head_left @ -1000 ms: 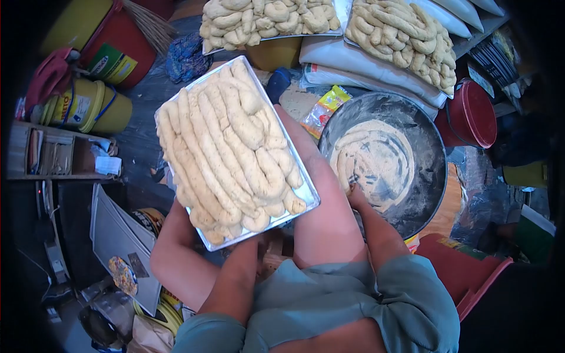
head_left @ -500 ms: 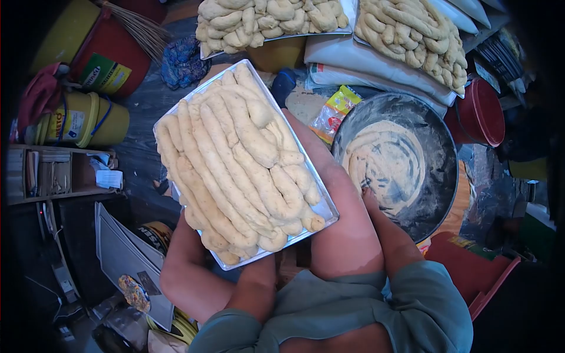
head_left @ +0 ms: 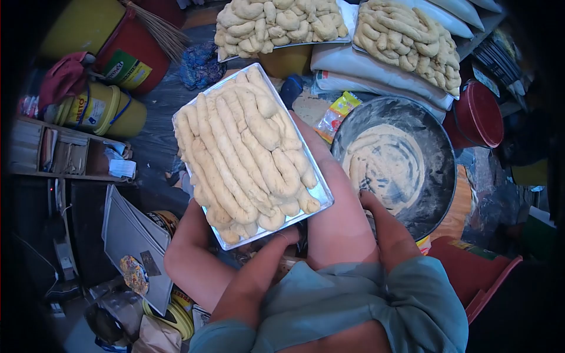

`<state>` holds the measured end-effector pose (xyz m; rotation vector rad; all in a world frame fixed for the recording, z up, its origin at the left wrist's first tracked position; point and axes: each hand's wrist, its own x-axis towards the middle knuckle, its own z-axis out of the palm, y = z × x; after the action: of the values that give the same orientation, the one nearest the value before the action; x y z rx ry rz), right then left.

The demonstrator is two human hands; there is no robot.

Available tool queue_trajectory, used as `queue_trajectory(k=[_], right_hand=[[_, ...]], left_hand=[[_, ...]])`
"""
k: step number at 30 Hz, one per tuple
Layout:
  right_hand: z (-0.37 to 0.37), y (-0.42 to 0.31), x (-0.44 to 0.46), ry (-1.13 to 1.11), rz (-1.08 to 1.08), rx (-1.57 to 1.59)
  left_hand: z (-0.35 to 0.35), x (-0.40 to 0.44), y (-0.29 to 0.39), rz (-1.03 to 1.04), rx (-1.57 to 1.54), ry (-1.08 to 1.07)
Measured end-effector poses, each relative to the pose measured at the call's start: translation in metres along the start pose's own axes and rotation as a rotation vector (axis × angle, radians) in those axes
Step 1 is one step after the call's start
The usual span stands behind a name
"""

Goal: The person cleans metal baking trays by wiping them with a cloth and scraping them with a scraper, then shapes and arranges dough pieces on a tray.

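A metal tray (head_left: pixel 325 197) piled with long rolls of dough (head_left: pixel 226 156) rests tilted over my thighs. My left hand (head_left: pixel 288 236) is at the tray's near edge, with its fingers hidden beneath or behind it. To the right stands a wide black basin (head_left: pixel 438 194) with a floury, crumb-like layer (head_left: pixel 391 159) smeared over its bottom. My right hand (head_left: pixel 369 203) is at the basin's near-left rim, fingers curled over it and partly hidden.
Two more dough-laden trays stand at the back, one (head_left: pixel 282 23) left of the other (head_left: pixel 406 44), by stacked sacks (head_left: pixel 376 73). A yellow packet (head_left: pixel 341 112) lies beside the basin. Buckets (head_left: pixel 120 112) stand left, flat metal trays (head_left: pixel 132 235) lean lower left, and a red container (head_left: pixel 471 267) sits right.
My left forearm has drawn back from under the tray and now angles right along its near edge. The view has shifted slightly. My right hand stays at the basin rim.
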<state>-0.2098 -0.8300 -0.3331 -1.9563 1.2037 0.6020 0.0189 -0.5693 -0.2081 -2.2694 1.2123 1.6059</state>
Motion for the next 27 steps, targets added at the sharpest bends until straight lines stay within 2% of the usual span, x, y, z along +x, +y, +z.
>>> queue_trajectory(k=[2, 3, 5, 6, 9, 12, 15, 16, 19, 21, 23, 26, 27], right_hand=[[-0.005, 0.021, 0.004, 0.152, -0.023, 0.158], [-0.005, 0.028, 0.008, 0.206, 0.068, 0.515], [0.000, 0.042, 0.009, 0.284, 0.255, 1.236], [-0.011, 0.046, 0.004, 0.070, 0.289, 1.347], [-0.042, 0.050, -0.018, 0.140, 0.204, 1.203], [-0.066, 0.059, -0.041, 0.147, 0.185, 1.235], [-0.078, 0.060, -0.056, 0.140, 0.188, 1.273], [-0.080, 0.059, -0.060, 0.138, 0.185, 1.241], [-0.083, 0.052, -0.074, 0.135, 0.179, 1.137], [-0.083, 0.048, -0.084, 0.138, 0.183, 1.093], [-0.082, 0.046, -0.092, 0.139, 0.195, 1.077], [-0.077, 0.059, -0.088, 0.106, 0.180, 0.996], [-0.076, 0.062, -0.087, 0.107, 0.184, 0.961]], left_hand=[[-0.019, -0.036, 0.026, 0.008, 0.063, -0.112], [-0.023, -0.049, 0.028, 0.050, 0.118, -0.153], [-0.040, -0.092, 0.045, 0.087, 0.229, -0.078], [-0.048, -0.116, 0.053, 0.105, 0.286, -0.043], [-0.056, -0.173, 0.070, 0.275, 0.289, 0.226], [-0.068, -0.219, 0.100, 0.364, 0.175, 0.303], [-0.081, -0.244, 0.113, 0.736, -0.215, 0.364], [-0.091, -0.251, 0.122, 0.794, -0.356, 0.334], [-0.080, -0.232, 0.119, 0.663, -1.067, 0.068], [-0.072, -0.212, 0.122, 0.544, -1.363, -0.036], [-0.057, -0.176, 0.113, 0.368, -1.249, 0.045], [-0.035, -0.131, 0.079, 0.279, -0.366, 0.468], [-0.037, -0.136, 0.083, 0.253, -0.413, 0.498]])
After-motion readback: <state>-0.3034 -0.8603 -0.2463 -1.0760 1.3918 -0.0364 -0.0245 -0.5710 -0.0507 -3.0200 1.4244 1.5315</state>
